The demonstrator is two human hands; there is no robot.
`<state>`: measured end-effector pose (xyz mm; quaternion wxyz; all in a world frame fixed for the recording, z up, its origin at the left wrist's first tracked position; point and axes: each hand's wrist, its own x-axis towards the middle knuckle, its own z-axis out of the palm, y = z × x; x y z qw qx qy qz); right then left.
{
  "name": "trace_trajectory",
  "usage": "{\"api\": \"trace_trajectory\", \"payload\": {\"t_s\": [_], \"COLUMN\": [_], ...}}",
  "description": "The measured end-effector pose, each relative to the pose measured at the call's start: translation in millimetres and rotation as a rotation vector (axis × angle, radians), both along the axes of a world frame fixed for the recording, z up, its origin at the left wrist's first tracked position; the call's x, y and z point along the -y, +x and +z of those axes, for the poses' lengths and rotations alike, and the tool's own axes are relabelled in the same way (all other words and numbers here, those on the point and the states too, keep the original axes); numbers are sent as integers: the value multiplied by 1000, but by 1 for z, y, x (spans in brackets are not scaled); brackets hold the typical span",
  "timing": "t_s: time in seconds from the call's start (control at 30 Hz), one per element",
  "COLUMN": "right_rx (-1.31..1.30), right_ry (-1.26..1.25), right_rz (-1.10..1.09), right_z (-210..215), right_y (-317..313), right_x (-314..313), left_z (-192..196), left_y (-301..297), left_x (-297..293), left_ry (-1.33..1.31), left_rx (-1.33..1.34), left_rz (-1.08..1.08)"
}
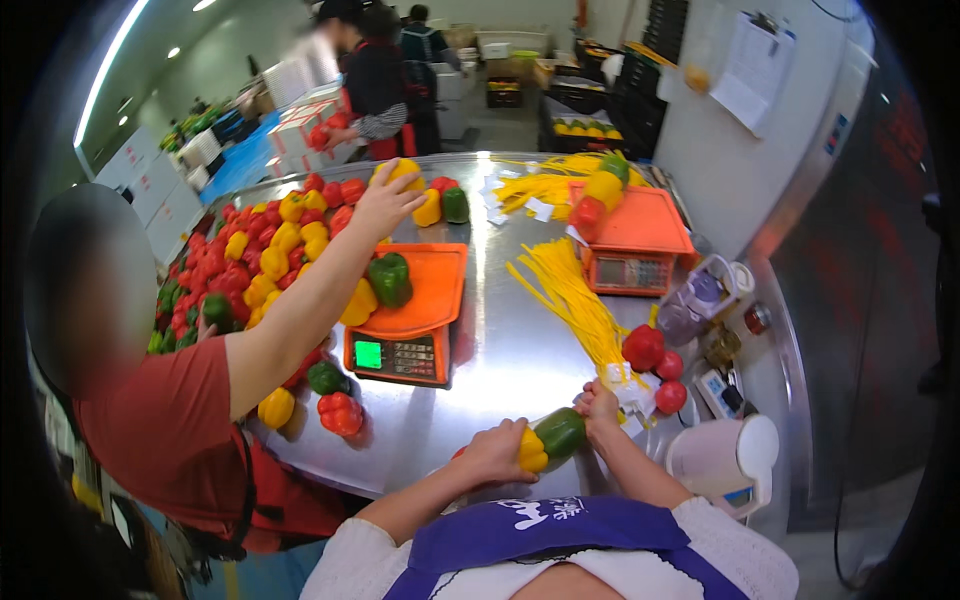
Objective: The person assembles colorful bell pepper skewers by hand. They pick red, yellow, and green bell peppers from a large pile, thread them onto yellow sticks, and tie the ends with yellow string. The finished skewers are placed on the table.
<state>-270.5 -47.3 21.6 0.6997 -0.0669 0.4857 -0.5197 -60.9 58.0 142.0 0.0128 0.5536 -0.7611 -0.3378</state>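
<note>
At the table's near edge, my left hand (495, 450) is wrapped round a yellow bell pepper (533, 453). A green bell pepper (562, 432) lies end to end with it on the right, and a bit of red shows left of my fingers. My right hand (598, 404) is closed just beyond the green pepper, beside the lower end of a bundle of yellow strips (572, 300) with white tags. Whatever its fingers pinch is too small to make out. Red bell peppers (643, 347) sit right of the strips.
On the left, a co-worker in a red shirt (170, 430) reaches over an orange scale (405, 300) toward piled peppers (260, 250). A second orange scale (635, 240) bears peppers. A white jug (715, 455) stands near my right arm. Another person (375, 90) works beyond the table.
</note>
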Motion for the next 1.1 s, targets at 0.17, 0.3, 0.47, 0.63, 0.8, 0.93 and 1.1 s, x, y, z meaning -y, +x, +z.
{"api": "trace_trajectory", "payload": {"t_s": [0.17, 0.3, 0.47, 0.63, 0.8, 0.93, 1.1], "right_rx": [-26, -43, -126, 3, 415, 390, -82], "right_ry": [-37, -79, -100, -7, -64, -350, -804], "right_rz": [30, -29, -35, -119, 12, 89, 289], "right_z": [-1, 0, -14, -11, 44, 151, 213], "right_y": [0, -6, -10, -14, -22, -2, 28], "right_x": [-10, -8, -6, -3, -7, -25, -54], "left_z": [-6, 2, 5, -6, 4, 36, 66], "left_y": [-36, -53, -74, -76, -61, -51, -40], "left_x": [21, 32, 45, 50, 31, 21, 13], "left_ry": [-15, 35, 41, -25, -324, -713, -783], "left_rx": [-38, 14, 26, -65, -180, -535, -732], "left_rz": [21, 8, -6, -47, -20, 35, 68]}}
